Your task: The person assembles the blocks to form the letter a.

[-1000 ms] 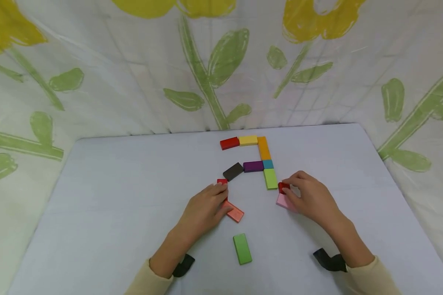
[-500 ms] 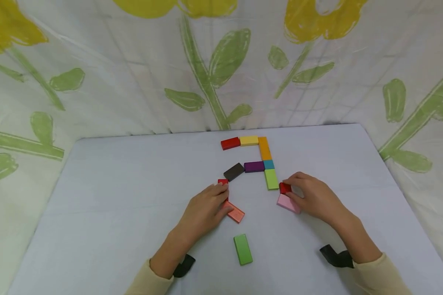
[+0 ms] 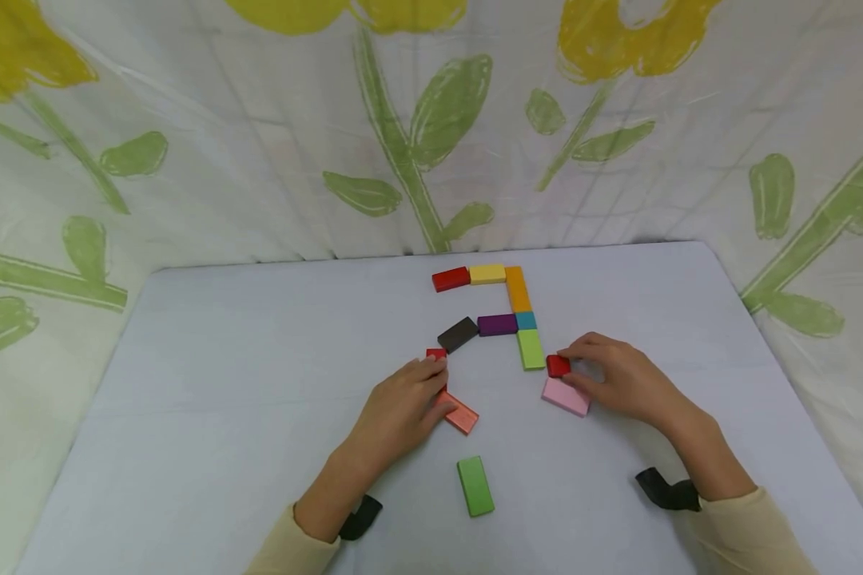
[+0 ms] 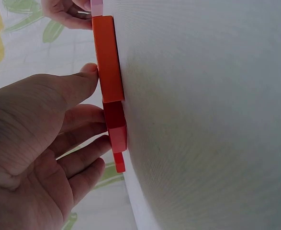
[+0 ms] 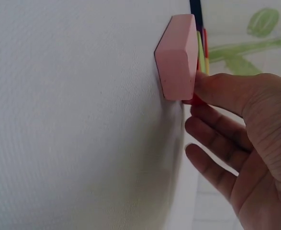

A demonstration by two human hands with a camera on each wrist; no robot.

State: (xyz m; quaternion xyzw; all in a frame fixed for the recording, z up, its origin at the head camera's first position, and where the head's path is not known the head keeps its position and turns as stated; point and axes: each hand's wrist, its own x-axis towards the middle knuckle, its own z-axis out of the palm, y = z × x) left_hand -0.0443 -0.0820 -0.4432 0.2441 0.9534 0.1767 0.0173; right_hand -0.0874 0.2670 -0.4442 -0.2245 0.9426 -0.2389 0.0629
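Observation:
My left hand [image 3: 397,406] lies over a red block [image 3: 436,353], largely covering it. Its fingertips touch that block, and the thumb rests against the coral-orange block [image 3: 462,417] adjoining it; the left wrist view shows this orange block [image 4: 108,60] standing out from the tabletop. At the right, a small red block [image 3: 558,366] lies just above a pink block [image 3: 566,397]. My right hand [image 3: 622,378] has its index finger and thumb at the small red block's right edge, thumb beside the pink block. In the right wrist view the other fingers are loosely spread, and the pink block [image 5: 176,62] partly hides the small red one.
Farther back, red [image 3: 451,279], yellow [image 3: 487,274], orange [image 3: 518,289], blue [image 3: 526,320], purple [image 3: 498,324], lime [image 3: 531,350] and black [image 3: 458,335] blocks form a bent line. A green block [image 3: 476,486] lies near the front. A flower-patterned curtain [image 3: 259,160] hangs behind the white table [image 3: 259,343].
My right hand has drawn slightly to the right, its thumb sliding off the small red block and uncovering more of it and of the pink block. My left hand stays in place.

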